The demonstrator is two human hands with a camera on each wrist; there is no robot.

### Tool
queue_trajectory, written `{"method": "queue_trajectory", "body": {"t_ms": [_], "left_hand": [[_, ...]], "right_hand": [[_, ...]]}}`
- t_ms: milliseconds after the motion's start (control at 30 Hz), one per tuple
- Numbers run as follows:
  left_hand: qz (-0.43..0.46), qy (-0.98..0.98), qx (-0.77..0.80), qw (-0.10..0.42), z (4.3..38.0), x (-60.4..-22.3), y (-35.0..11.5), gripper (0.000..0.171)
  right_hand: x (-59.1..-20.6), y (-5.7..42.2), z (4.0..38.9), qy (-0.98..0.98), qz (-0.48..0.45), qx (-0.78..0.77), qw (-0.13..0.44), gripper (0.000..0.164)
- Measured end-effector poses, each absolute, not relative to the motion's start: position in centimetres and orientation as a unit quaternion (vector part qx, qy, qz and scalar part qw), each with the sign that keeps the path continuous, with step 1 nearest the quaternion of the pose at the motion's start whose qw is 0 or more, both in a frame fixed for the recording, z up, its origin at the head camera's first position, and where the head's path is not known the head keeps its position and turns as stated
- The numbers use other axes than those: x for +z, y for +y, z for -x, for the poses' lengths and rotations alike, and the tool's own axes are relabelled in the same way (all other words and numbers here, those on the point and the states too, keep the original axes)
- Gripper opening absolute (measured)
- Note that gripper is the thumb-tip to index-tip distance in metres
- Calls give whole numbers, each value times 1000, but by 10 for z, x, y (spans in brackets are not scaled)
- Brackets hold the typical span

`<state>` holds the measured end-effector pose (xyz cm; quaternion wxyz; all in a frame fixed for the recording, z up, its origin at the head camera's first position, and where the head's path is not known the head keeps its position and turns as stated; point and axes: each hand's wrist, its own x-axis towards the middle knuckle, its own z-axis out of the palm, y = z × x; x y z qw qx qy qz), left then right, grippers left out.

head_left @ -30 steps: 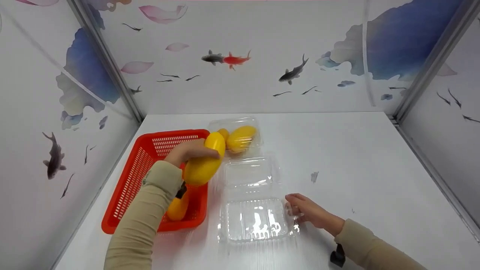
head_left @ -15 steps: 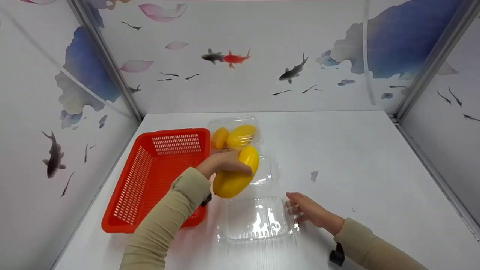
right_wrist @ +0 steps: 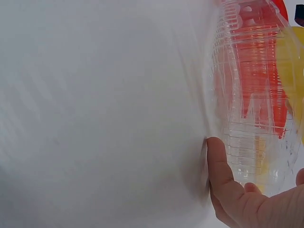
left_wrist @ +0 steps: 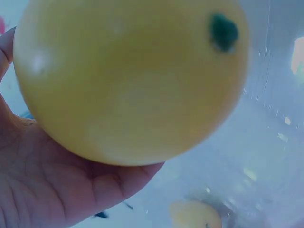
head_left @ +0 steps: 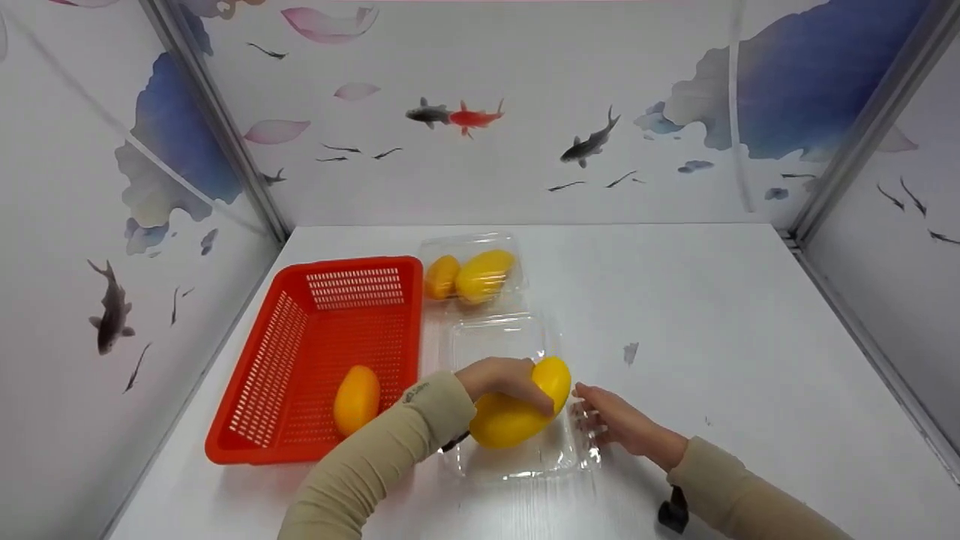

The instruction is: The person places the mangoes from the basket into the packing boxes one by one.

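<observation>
My left hand point(head_left: 504, 376) grips a large yellow mango point(head_left: 512, 422) over the near tray of an open clear plastic clamshell box point(head_left: 480, 466). Fingers and thumb spread round the fruit, whose green stem spot faces the left wrist camera. The box's lid half point(head_left: 491, 337) lies folded back toward the far side. At the tray's right edge is my right hand point(head_left: 619, 421); in the right wrist view its fairly straight fingers point(right_wrist: 219, 159) rest along the box's ribbed wall. An orange-yellow mango point(head_left: 357, 400) lies in the red basket point(head_left: 214, 450).
Farther back, a closed clear box point(head_left: 469, 241) holds two yellow mangoes point(head_left: 485, 276). The red basket stands just left of both boxes. Printed panels point(head_left: 480, 187) wall in the white table point(head_left: 697, 315) at the back and sides.
My left hand has carried the yellow mango out from over the basket, rightward and nearer, to above the clear tray. The right hand stays at the tray's edge.
</observation>
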<state>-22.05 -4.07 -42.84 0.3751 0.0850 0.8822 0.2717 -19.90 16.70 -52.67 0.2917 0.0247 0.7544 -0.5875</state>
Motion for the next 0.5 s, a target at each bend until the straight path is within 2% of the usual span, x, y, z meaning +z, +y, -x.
{"method": "queue_trajectory", "body": {"t_ms": [167,500], "left_hand": [[-63,877,292,377,214,-443,-33,47],[-5,889,273,368,207,-462,-27,46]], "right_hand": [[-527,168,198,750,-11,-593,294,68],[-528,166,197,756,-17,-587,288,53]]}}
